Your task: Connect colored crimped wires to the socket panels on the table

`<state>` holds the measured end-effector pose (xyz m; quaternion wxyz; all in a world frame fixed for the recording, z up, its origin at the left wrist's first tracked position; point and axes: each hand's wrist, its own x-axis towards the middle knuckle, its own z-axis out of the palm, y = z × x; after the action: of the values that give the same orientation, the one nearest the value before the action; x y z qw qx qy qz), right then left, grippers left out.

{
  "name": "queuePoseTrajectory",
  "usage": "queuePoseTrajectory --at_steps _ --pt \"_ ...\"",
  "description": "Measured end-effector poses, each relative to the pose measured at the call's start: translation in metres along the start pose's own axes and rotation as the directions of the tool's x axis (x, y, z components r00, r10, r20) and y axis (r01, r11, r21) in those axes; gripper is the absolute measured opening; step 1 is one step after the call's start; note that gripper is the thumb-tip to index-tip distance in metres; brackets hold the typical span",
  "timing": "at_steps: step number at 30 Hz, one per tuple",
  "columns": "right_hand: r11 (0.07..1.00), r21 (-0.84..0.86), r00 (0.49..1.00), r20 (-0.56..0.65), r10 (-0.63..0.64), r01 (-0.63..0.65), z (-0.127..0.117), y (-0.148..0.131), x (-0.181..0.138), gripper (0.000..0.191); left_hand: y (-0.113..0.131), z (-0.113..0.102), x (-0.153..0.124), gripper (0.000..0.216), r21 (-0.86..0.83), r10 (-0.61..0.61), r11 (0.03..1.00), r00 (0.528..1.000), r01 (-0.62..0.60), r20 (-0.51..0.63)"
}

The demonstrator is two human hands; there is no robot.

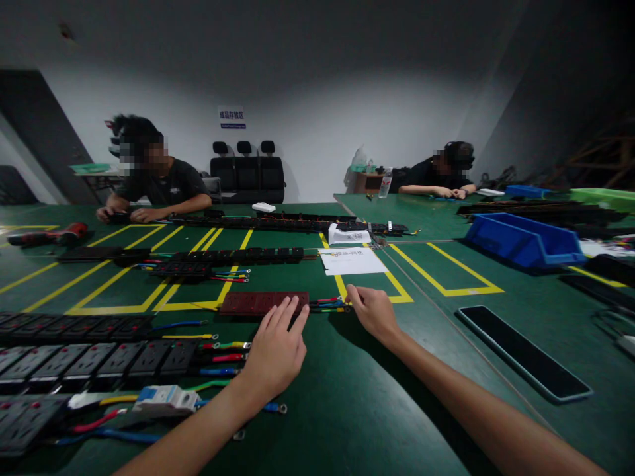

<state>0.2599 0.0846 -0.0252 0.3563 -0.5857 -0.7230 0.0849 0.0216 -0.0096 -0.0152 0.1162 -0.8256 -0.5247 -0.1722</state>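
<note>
A dark red socket strip (262, 303) lies flat on the green table (347, 396), coloured wires (330, 304) coming out of its right end. My left hand (275, 350) rests palm down with fingers stretched out, fingertips touching the strip's right end. My right hand (372, 309) reaches to the wire ends, its fingers curled down onto them; whether it pinches a wire is hidden.
Black socket strips (74, 363) with loose coloured wires and a small breaker (166, 398) fill the near left. A white sheet (352, 260), a blue bin (526, 241) and a long black panel (520, 360) lie ahead and right. Two other people sit across the table.
</note>
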Motion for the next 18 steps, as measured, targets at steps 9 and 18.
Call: queuePoseTrajectory --at_steps 9,18 --pt "1.0 -0.028 1.0 0.0 -0.007 0.007 -0.0011 -0.0017 -0.001 0.06 0.0002 -0.001 0.0002 0.058 0.02 -0.001 1.0 1.0 0.0 0.028" --pt "0.998 -0.059 1.0 -0.029 0.005 -0.006 -0.0018 -0.003 -0.0017 0.06 -0.0006 -0.0007 -0.0005 0.058 0.008 -0.001 1.0 1.0 0.001 0.021"
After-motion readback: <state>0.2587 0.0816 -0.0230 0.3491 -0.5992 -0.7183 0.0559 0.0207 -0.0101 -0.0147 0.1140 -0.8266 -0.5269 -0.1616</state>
